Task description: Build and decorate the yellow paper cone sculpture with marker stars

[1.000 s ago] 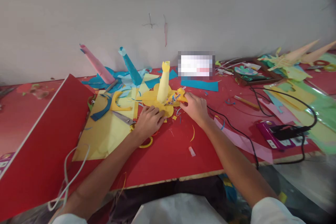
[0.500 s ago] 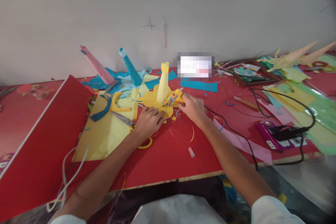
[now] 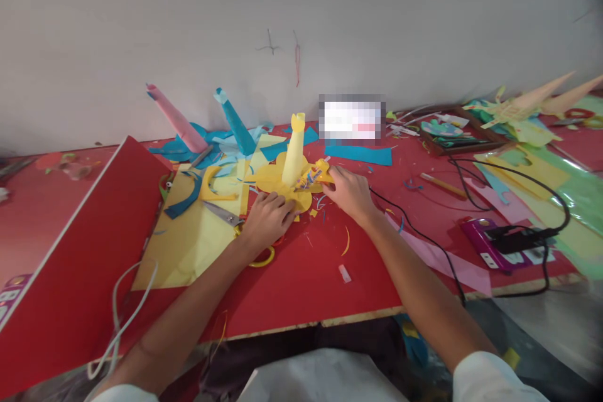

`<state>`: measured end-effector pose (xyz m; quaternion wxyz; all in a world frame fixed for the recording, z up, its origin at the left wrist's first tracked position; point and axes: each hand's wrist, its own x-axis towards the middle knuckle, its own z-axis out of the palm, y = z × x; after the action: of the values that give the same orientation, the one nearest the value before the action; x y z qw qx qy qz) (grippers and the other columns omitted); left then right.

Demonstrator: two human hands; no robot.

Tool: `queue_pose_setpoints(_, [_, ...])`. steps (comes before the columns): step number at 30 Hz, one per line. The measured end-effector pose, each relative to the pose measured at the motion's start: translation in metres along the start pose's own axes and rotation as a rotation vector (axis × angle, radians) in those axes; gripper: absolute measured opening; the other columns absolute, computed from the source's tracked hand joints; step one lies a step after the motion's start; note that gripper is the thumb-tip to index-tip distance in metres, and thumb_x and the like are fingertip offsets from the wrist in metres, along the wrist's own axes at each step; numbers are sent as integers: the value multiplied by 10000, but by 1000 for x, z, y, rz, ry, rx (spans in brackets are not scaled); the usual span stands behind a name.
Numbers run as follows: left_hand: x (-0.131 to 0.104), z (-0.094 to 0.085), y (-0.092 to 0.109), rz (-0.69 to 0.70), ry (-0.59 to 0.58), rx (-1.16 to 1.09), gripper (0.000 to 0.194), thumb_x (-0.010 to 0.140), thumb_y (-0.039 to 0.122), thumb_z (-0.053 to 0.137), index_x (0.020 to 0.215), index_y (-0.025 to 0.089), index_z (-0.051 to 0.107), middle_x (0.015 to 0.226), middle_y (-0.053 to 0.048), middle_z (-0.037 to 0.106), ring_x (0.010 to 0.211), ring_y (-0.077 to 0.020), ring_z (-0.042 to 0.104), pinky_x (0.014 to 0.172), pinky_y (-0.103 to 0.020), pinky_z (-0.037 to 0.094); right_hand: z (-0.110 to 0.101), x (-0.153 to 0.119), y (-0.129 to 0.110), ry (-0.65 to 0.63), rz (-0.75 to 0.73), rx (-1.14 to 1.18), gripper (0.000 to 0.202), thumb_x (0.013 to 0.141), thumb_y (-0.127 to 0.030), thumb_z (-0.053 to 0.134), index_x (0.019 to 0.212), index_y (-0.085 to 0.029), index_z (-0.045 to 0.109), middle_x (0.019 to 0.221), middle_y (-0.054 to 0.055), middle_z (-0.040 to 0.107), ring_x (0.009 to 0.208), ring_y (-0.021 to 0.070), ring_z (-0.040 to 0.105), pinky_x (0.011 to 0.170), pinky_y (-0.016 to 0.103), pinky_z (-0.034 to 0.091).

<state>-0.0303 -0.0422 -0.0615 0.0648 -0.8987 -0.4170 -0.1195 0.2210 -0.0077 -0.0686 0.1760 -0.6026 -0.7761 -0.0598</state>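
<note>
A pale yellow paper tube (image 3: pixel 293 154) stands upright on a flat yellow petal-shaped paper base (image 3: pixel 266 177). My right hand (image 3: pixel 349 193) is wrapped round a yellow glue gun (image 3: pixel 321 169), whose front end points at the foot of the tube. My left hand (image 3: pixel 269 218) presses on the near edge of the paper base with its fingers spread a little. Beneath and beside that hand lie scissors (image 3: pixel 262 256) with yellow handles, their blades over a pale yellow sheet (image 3: pixel 188 251).
Blue (image 3: pixel 239 129) and pink (image 3: pixel 176 119) paper tubes stand at the back left. A red panel (image 3: pixel 85 251) rises at the left. Right of my right hand are a black cable, a purple power strip (image 3: pixel 485 245) and a brown tray (image 3: pixel 459 146).
Both hands keep almost the same places. The view has shifted very slightly, and the yellow tube appears a little more to the right.
</note>
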Motion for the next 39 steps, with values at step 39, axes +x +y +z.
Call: queue_pose_setpoints(39, [1, 1, -1, 20, -11, -12, 352, 1081, 378, 443, 1078, 185, 737, 820, -63, 693, 858, -232, 603, 813, -387, 366, -8, -1, -5, -41, -49, -46, 309, 968, -318, 609, 1235, -165, 579, 1129, 127, 716, 1024, 266, 666, 710, 331, 401])
